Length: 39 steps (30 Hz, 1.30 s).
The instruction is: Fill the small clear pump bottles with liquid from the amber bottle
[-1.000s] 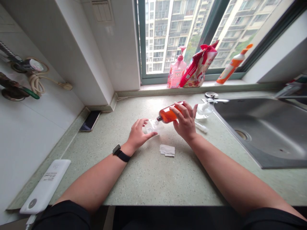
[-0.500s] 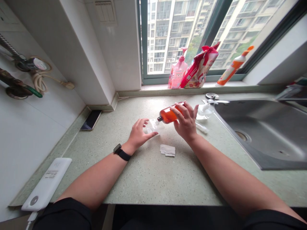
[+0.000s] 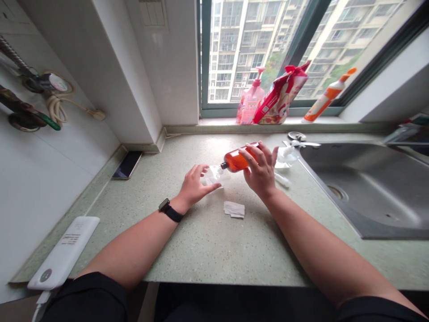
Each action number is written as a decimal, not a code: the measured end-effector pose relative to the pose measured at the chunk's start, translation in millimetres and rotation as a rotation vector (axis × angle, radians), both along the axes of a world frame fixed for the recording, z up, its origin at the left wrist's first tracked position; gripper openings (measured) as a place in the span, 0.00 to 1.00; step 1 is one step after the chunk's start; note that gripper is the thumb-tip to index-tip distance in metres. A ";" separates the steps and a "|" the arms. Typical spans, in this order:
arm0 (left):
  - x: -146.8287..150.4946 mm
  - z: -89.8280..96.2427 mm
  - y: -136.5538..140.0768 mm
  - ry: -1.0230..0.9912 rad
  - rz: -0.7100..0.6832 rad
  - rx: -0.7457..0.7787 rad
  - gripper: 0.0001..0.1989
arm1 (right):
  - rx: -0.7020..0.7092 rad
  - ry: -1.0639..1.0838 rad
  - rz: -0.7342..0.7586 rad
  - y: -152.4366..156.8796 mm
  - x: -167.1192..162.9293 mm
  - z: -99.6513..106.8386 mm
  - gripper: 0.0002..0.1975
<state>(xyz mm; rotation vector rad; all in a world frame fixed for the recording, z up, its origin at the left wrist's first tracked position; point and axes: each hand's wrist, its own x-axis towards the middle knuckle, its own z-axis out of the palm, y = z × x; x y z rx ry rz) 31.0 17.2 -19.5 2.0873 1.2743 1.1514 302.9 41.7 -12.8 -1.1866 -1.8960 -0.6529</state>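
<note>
My right hand (image 3: 262,172) is closed around an amber bottle (image 3: 235,161) of orange-red colour. The bottle is tipped nearly onto its side, its dark uncapped neck pointing left over a small clear plastic container (image 3: 217,175). My left hand (image 3: 193,185) grips that container from the left, thumb in front and fingers behind. Whether liquid is flowing from the neck I cannot make out. Just in front of the container lies a folded white tissue (image 3: 234,209). Behind my right hand is a white pump top (image 3: 292,150), partly hidden by the hand.
A steel sink (image 3: 378,188) takes up the right side. A phone (image 3: 128,165) and a white power bank (image 3: 63,252) with a cable lie at left. On the windowsill stand a pink pump bottle (image 3: 250,103), a red bag (image 3: 279,98) and an orange-and-white bottle (image 3: 327,98).
Both hands keep almost the same pose, with the bottle still tilted over the container. The view has shifted slightly.
</note>
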 end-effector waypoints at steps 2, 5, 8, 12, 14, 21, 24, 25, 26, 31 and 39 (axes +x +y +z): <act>-0.2 -0.9 0.4 -0.001 -0.002 -0.004 0.34 | 0.003 0.000 -0.001 -0.1 -0.1 0.2 0.44; -0.6 -2.7 1.5 -0.008 -0.009 -0.015 0.35 | -0.004 0.001 0.000 -0.2 0.0 0.6 0.44; -0.8 -4.1 2.6 -0.014 -0.016 -0.023 0.36 | -0.008 0.007 0.003 -0.4 0.0 1.1 0.44; -0.4 -4.6 3.1 -0.022 -0.017 -0.027 0.36 | 0.002 0.003 0.002 -0.9 -0.3 1.7 0.43; -0.1 -4.2 2.8 -0.024 -0.016 -0.029 0.36 | -0.004 -0.001 -0.006 -0.9 -0.5 1.7 0.43; 0.2 -3.1 1.8 -0.024 -0.013 -0.046 0.35 | -0.005 -0.005 -0.006 0.8 -0.9 2.0 0.46; 0.0 -2.8 1.8 -0.021 -0.014 -0.043 0.35 | -0.006 -0.007 -0.010 0.7 -0.9 2.8 0.44; -0.1 -2.5 1.8 -0.019 -0.015 -0.041 0.35 | -0.012 -0.007 -0.014 0.6 -1.0 3.1 0.44; -0.3 -2.2 1.7 -0.017 -0.015 -0.039 0.35 | -0.017 -0.007 -0.018 0.5 -1.1 3.3 0.44; -0.4 -0.4 0.7 -0.012 -0.016 -0.041 0.35 | -0.018 -0.007 -0.023 0.3 -1.6 3.7 0.44; 0.3 0.1 0.5 -0.028 -0.024 -0.059 0.34 | -0.003 0.004 0.005 0.7 -1.1 3.1 0.44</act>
